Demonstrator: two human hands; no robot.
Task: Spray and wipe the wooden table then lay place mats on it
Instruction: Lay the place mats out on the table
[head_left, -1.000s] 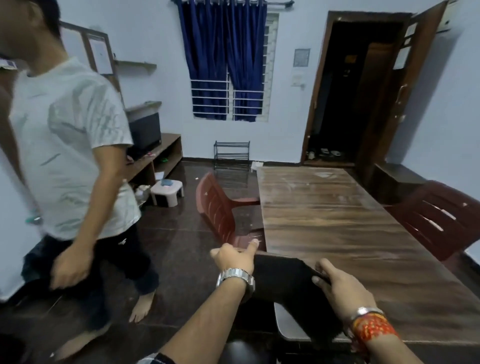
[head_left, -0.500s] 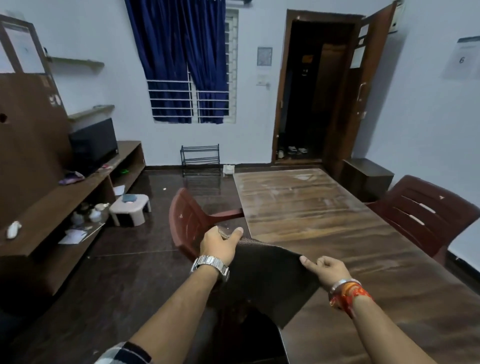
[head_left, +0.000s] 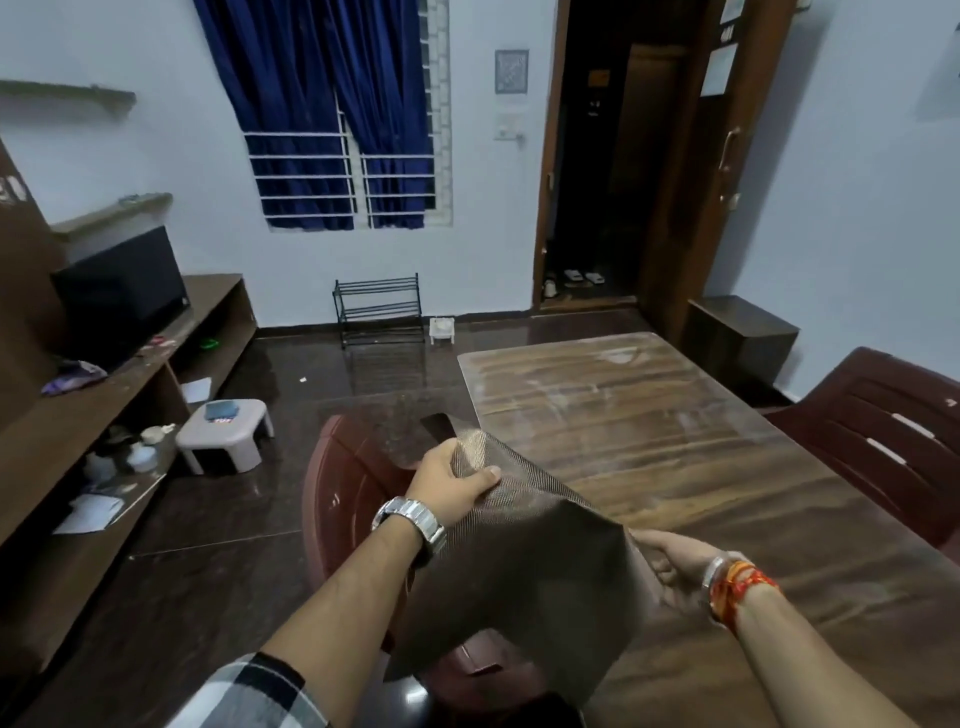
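A dark brown woven place mat (head_left: 535, 577) hangs curved in the air over the near left corner of the long wooden table (head_left: 675, 431). My left hand (head_left: 449, 480), with a steel watch on the wrist, pinches the mat's far left corner. My right hand (head_left: 675, 564), with red threads and a bangle on the wrist, grips the mat's right edge from behind, its fingers partly hidden by the mat. The tabletop shows pale smears at its far end.
A maroon plastic chair (head_left: 353, 499) stands at the table's left side under my arms, another chair (head_left: 883, 441) at the right. A white stool (head_left: 226, 431), a TV unit (head_left: 119, 332), a shoe rack (head_left: 379, 309) and an open doorway (head_left: 597, 156) lie beyond.
The view swung right, so the person in the white shirt left the frame. Both hands lifted the mat and carried it higher over the table corner; the mat now bows between them.
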